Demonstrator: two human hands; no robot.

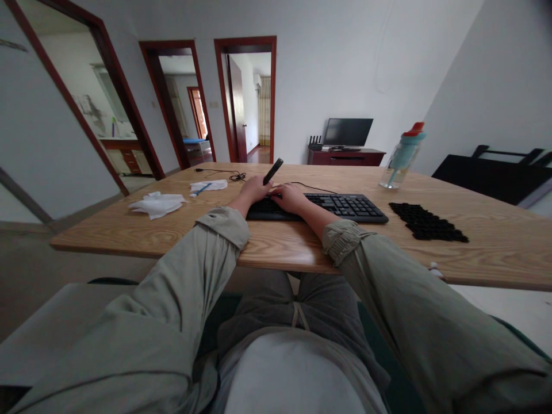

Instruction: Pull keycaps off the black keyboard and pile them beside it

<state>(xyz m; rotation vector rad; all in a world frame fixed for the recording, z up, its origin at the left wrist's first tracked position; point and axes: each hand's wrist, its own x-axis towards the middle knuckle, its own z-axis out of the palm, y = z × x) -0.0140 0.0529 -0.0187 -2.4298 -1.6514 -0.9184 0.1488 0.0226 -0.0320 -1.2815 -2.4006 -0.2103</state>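
A black keyboard [345, 207] lies on the wooden table [474, 241] in front of me. My left hand [254, 188] is closed round a slim black tool [273, 170] that sticks up and to the right over the keyboard's left end. Beside it my right hand [290, 198] rests on the keys with curled fingers pressed down; I cannot see whether anything is in them. To the right of the keyboard, a flat cluster of loose black keycaps [426, 222] sits on the wood.
A crumpled white cloth [157, 204] and a white wipe with a blue stick [207, 186] lie at the left. The keyboard cable [235, 175] runs along the far edge. A teal bottle [402, 156] stands far right. Beyond: a black chair [495, 172], doorways, a monitor.
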